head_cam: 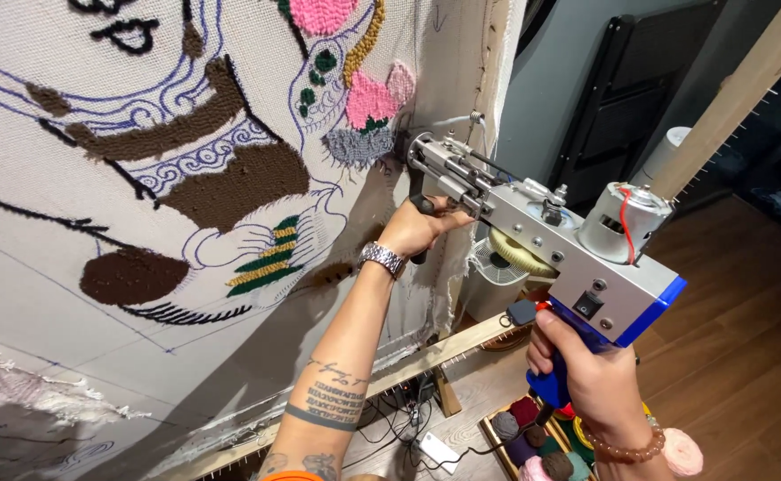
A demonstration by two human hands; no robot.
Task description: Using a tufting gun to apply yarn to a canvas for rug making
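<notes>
Tufting gun [533, 227] — a silver metal body with a blue pistol grip and a round grey motor on top — is held up against the stretched backing cloth [43, 285], its needle end pressed to the fabric just beside a small grey tufted patch [355, 145]. The right hand [586, 370] is closed around the blue grip at the rear, a beaded bracelet at its wrist. The left hand [417, 227] is closed on the black front handle under the gun's nose, close to the cloth; that arm wears a metal wristwatch [382, 258]. On the cloth, blue drawn outlines are partly filled with yarn: broad brown areas [230, 183], pink patches [368, 96] just above the grey one, and a striped green-and-yellow section [270, 258]. The cloth is stretched on a wooden frame [729, 102] — one bar slants past the motor on the right, another runs below the arms. On the wooden floor underneath lies a box of yarn balls [528, 432] in dark red, grey and brown, near tangled black cables [399, 419].
</notes>
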